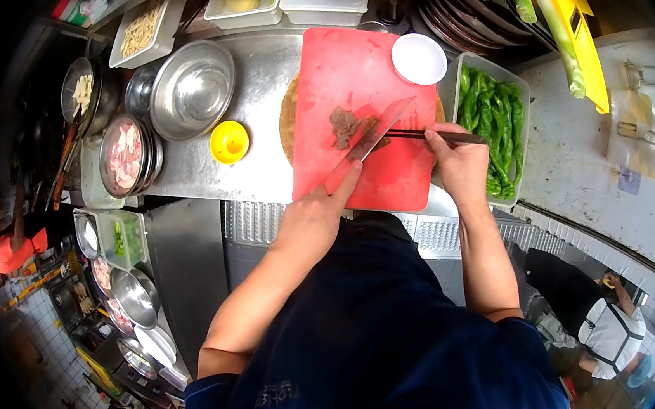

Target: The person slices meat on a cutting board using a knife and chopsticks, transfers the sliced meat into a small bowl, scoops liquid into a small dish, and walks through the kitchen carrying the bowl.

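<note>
On a red cutting board (328, 68), my left hand (319, 215) grips a knife (378, 140), its index finger stretched along the blade. The blade lies diagonally, its tip pointing up and to the right. My right hand (459, 165) is closed round dark chopsticks (408, 134), whose tips reach the blade. Brown sliced meat (343, 128) lies left of the knife, with some pieces beside and partly behind the blade. A white round dish (420, 59) sits at the board's upper right.
Green peppers (498, 126) fill a tub on the right. Left stand a metal bowl (192, 90), a yellow cup (229, 142) and a bowl of raw meat (125, 154). Leeks (563, 46) hang over the upper right. Another person (612, 334) is at the lower right.
</note>
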Available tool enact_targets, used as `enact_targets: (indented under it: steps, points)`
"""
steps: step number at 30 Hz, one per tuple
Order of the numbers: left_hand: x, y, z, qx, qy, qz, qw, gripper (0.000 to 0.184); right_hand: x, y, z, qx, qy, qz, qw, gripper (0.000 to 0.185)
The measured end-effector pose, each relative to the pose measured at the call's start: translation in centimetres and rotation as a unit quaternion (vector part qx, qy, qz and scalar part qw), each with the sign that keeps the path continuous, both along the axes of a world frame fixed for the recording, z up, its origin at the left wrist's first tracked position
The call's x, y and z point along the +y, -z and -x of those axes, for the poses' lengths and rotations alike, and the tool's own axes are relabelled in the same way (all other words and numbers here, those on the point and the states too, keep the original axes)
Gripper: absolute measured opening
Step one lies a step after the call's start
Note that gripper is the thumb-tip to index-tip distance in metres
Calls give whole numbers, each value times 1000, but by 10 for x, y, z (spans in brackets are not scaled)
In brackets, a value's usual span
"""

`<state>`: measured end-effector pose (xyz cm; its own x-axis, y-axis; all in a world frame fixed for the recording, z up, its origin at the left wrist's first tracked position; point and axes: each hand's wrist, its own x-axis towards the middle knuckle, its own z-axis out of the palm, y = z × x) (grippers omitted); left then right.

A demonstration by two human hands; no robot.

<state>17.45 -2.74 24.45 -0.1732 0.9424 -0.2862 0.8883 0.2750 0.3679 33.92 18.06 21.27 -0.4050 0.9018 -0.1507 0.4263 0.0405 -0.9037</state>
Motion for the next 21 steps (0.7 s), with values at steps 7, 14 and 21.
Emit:
enact_targets:
  steps: [7, 14, 21]
  points:
    - [-23, -14, 8, -8, 9, 38, 999, 76, 1, -1, 2, -24, -9, -6, 1000, 11]
    - [-16, -3, 6, -26, -7, 4, 1000, 78, 3, 1, 2, -25, -11, -9, 1000, 11]
    - [-1, 8, 1, -18, -20, 17, 999, 82, 1, 0, 4, -22, -3, -16, 1000, 11]
